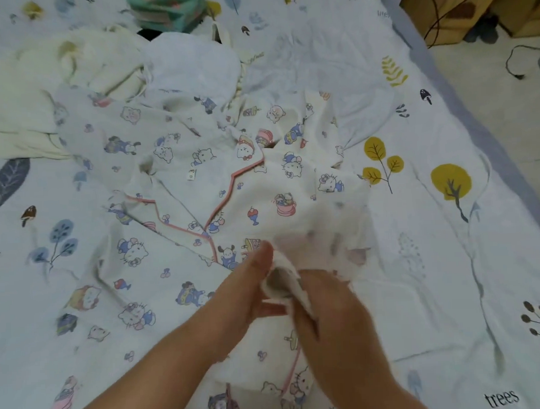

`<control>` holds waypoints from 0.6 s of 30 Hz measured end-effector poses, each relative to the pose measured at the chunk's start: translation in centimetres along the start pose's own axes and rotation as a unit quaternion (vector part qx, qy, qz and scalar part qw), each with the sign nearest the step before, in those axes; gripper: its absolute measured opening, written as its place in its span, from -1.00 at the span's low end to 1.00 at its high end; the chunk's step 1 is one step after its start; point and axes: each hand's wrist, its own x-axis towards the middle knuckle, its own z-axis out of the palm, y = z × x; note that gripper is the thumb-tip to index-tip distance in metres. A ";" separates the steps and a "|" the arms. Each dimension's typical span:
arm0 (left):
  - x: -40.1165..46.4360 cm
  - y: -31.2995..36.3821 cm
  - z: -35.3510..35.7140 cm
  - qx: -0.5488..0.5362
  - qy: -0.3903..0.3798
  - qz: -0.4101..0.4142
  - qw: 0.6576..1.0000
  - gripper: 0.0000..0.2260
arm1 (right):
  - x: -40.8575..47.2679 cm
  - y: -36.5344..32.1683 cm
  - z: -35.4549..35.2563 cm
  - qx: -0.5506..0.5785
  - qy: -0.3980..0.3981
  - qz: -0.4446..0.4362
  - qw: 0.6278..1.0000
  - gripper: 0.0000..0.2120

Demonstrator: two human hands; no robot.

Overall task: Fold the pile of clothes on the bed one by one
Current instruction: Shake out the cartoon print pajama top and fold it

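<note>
Both your hands, left (253, 284) and right (330, 306), pinch a sleeve of the pajama top (183, 225) mid-frame on the bed (433, 260); fold barely begun, pile (83, 73) upper left waits.

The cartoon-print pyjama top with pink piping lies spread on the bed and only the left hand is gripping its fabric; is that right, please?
Not quite: the head view shows both hands gripping it. The left hand and the right hand each hold a fold of the pyjama top, spread on the bed.
</note>
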 end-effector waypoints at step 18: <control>-8.6 -6.0 -15.5 0.316 0.419 -0.170 0.834 -0.70 | 9.0 5.4 3.6 0.013 0.012 0.170 0.985 -0.70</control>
